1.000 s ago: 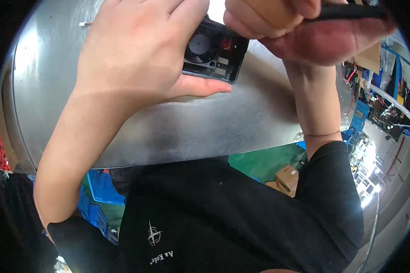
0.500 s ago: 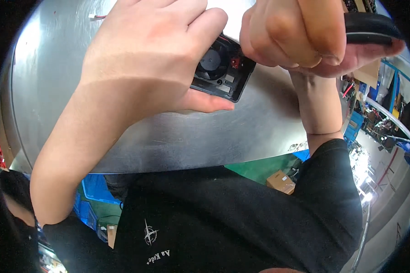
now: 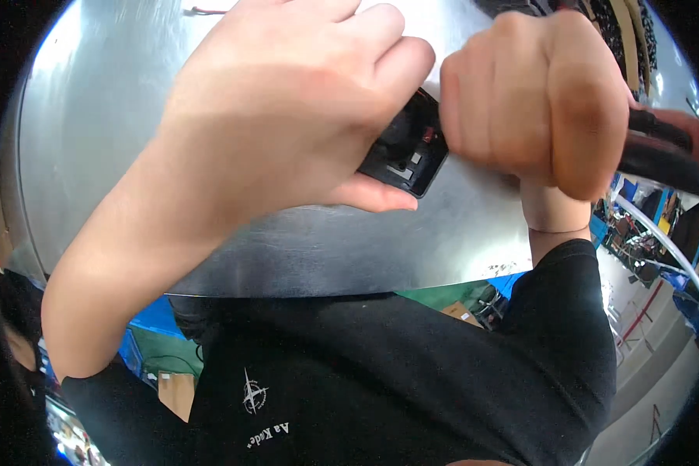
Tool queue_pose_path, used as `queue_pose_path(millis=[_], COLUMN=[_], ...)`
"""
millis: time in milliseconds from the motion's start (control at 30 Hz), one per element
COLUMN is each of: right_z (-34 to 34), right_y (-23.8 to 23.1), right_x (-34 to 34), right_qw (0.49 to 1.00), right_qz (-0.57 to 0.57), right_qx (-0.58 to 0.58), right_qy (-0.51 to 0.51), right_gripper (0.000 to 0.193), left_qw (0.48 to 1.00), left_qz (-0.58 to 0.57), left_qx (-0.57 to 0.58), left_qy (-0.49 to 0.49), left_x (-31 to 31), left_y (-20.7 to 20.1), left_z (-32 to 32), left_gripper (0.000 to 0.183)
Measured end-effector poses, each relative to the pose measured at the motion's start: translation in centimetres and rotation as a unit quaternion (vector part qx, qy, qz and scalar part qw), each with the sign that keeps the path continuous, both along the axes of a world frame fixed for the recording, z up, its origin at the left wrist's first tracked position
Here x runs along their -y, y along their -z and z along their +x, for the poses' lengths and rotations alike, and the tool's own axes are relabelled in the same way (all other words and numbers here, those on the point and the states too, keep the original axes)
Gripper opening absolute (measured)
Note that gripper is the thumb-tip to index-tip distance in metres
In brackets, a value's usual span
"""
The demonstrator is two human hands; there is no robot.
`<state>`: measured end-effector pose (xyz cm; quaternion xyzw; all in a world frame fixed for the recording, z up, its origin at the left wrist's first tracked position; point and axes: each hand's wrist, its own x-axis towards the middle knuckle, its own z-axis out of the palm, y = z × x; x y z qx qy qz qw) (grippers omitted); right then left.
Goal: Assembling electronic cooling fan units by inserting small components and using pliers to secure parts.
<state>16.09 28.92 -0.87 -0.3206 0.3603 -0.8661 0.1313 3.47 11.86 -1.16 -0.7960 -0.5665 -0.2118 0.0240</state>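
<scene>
My left hand (image 3: pixel 295 109) is closed around a small black plastic housing (image 3: pixel 423 180) just above the metal table. Its thumb lies along the housing's near edge. A round black fan (image 3: pixel 400 128) sits inside, beside a small red part, and the fingers cover much of it. To the right, my right hand (image 3: pixel 532 109) is clenched in a fist beside the housing's right side. From that fist a black tool handle (image 3: pixel 664 159) sticks out to the right. The tool's working end is hidden and the hand is blurred, so its kind is unclear.
The metal tabletop (image 3: pixel 311 252) ends in a curved near edge by my body. At its far left lies a small white connector (image 3: pixel 190 12) with a reddish wire. Blue bins and a cardboard box (image 3: pixel 177 394) stand on the green floor below. Cluttered shelving fills the right side.
Both hands have shifted to the right in the picture, with the housing. My right fist has turned and come lower, and the black handle now slants down to the right.
</scene>
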Motion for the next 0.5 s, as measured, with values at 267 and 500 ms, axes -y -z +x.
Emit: queue_pose_path(millis=[267, 500], right_z=[0.6, -0.4], right_y=[-0.6, 0.6], right_x=[1.0, 0.6], right_qw=[0.998, 1.000], right_qz=[0.017, 0.003], right_qx=[-0.002, -0.014], right_qy=[0.062, 0.014], right_gripper=[0.035, 0.021], left_qw=[0.999, 0.997], left_qz=[-0.015, -0.017], left_qx=[0.038, 0.070], left_qy=[-0.015, -0.026], left_x=[0.3, 0.6], left_y=[0.6, 1.0], left_z=[0.0, -0.2], left_gripper=[0.081, 0.080])
